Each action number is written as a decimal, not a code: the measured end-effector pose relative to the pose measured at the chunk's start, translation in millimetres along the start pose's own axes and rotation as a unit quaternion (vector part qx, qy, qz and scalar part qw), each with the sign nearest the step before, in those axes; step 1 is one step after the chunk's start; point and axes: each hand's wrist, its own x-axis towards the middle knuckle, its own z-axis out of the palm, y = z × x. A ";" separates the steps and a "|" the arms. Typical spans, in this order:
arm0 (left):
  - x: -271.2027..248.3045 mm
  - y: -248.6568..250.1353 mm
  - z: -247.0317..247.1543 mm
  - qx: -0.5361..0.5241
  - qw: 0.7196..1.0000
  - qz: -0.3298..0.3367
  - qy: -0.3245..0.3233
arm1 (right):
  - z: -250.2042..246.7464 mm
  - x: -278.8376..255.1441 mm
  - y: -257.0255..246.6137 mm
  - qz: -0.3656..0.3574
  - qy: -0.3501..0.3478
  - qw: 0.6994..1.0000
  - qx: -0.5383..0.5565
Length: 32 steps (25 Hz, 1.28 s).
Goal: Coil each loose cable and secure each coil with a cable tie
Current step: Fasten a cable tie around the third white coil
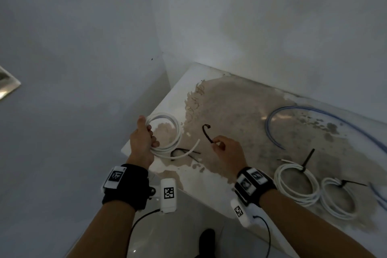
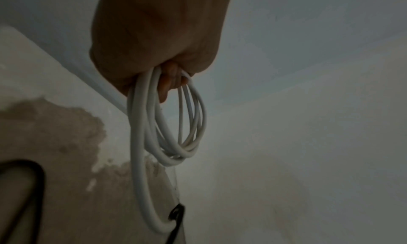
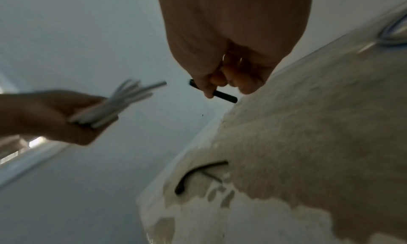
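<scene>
My left hand [image 1: 144, 140] grips a coil of white cable [image 1: 167, 132] above the table's near left corner; the loops hang from my curled fingers [image 2: 169, 80] in the left wrist view, coil [image 2: 167, 129]. One loose cable end [image 1: 193, 146] sticks out toward the right. My right hand [image 1: 225, 148] pinches a curved black cable tie [image 1: 206, 133] between thumb and fingers [image 3: 208, 89], tie [image 3: 224, 96], a short way right of the coil. The tie touches nothing else.
More black ties [image 1: 184, 153] lie on the worn white table [image 1: 240, 111] under the coil. Two white coils [image 1: 297, 182], [image 1: 339, 197] with black ties on them lie at the right. A loose blue cable [image 1: 293, 111] curves across the back right. A wall corner stands behind.
</scene>
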 end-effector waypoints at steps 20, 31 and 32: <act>-225.5 -90.4 268.1 0.014 0.948 -0.101 -0.300 | -228.4 -154.5 51.5 0.181 0.199 0.837 0.476; -283.5 -107.4 284.6 0.054 0.943 -0.079 -0.319 | -254.8 -179.4 72.5 0.089 0.061 0.624 0.774; -283.0 -107.2 284.6 0.056 0.945 -0.076 -0.315 | -256.0 -180.5 73.6 0.071 0.041 0.629 0.773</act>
